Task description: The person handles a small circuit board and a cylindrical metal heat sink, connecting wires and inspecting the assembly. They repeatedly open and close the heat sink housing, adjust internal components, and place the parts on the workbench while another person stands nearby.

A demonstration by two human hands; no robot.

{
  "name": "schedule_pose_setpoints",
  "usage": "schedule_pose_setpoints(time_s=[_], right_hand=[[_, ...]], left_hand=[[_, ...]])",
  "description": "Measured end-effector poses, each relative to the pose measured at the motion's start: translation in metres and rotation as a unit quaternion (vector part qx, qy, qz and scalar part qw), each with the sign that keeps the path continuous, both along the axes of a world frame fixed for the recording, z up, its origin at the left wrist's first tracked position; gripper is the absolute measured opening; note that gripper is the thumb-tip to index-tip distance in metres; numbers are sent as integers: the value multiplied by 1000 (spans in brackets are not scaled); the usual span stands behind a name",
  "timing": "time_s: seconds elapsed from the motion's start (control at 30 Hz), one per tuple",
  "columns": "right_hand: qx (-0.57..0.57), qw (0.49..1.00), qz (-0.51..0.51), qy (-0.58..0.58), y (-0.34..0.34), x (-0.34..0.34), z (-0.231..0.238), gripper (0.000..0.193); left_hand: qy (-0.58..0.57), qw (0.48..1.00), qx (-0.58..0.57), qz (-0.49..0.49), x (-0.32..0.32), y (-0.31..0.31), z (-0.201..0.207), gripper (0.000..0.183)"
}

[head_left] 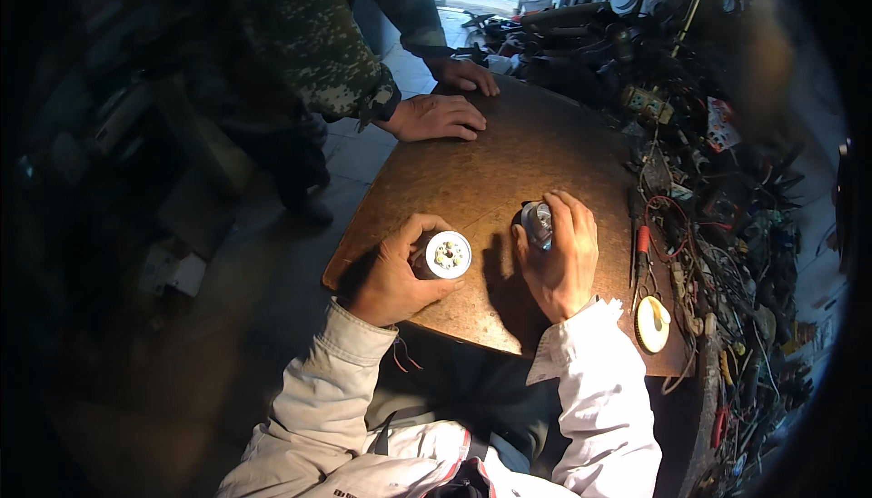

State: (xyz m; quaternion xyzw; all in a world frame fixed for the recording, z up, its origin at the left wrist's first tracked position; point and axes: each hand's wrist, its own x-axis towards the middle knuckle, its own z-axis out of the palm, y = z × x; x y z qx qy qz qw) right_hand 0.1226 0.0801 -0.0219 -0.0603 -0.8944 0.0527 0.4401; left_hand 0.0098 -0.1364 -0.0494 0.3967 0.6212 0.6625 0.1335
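Note:
My left hand (404,273) is closed round the side of a small LED spotlight body (449,254), fingers on one side and thumb on the other. Its white-rimmed round face points up and shows several yellowish LEDs around a dark centre. Two thin wires (406,357), one reddish, dangle below my left wrist; where they lead is hidden. Over the right part of the wooden table (527,144), my right hand (565,257) grips a clear, shiny round lens piece (540,224) between thumb and fingers. The two pieces are apart.
Another person's two hands (440,118) rest on the table's far left edge. Along the right lie a red-handled screwdriver (643,242), scissors (647,284) and a yellow-white round item (652,323). Beyond them is a heap of cables and parts (727,253).

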Motion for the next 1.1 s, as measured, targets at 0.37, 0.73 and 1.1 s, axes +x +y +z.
schedule_pose_setpoints(time_s=[0.37,0.73,1.1], right_hand=[[-534,796,266,-101,-28,10,-15,23],[-587,741,267,-186,-21,14,-4,30],[-642,680,295,-196,-18,14,-6,27]], left_hand=[[3,998,-1,64,33,26,2,63],[23,997,2,70,32,26,0,61],[32,997,-4,72,35,25,2,60]])
